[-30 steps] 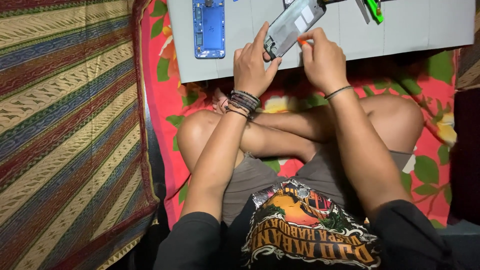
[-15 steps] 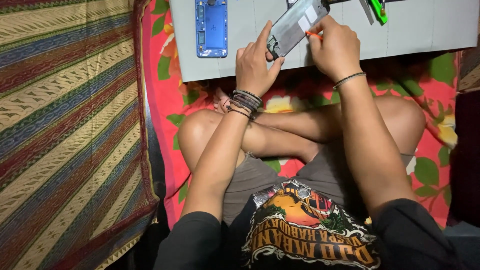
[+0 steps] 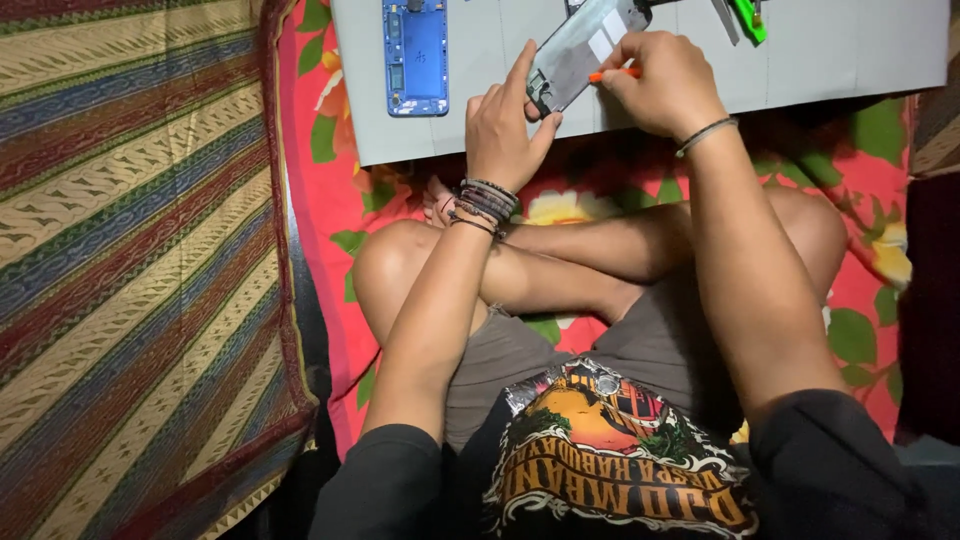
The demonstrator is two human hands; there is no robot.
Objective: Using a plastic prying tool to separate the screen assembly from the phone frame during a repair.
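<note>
Nearest to us lie our crossed bare legs on the red floral cloth (image 3: 330, 190), with the striped woven blanket (image 3: 130, 260) to the left. Both forearms reach forward over the knees to the flat grey board (image 3: 480, 60) that serves as our counter.

Since a second ago, our right hand (image 3: 665, 85) has slid from the lower edge of the grey opened phone body (image 3: 585, 45) up along its right side, and the thin orange pry tool (image 3: 615, 74) pinched in it now touches that side edge nearer the middle. We judge that the tool is being worked along the seam of the phone. The phone itself has hardly shifted.

Our left hand (image 3: 505, 130), ringed at the wrist with dark braided bands, stands arched on the board; its grip is partly closed on the phone's lower end, index finger stretched up along the left edge and thumb under the corner. The right grip is closed tight on the tool, wrist bent inward, knuckles up.

Farther off, a blue phone frame (image 3: 415, 55) lies flat on the board, well apart to the left, and a green-handled tool (image 3: 748, 18) rests at the far edge.
</note>
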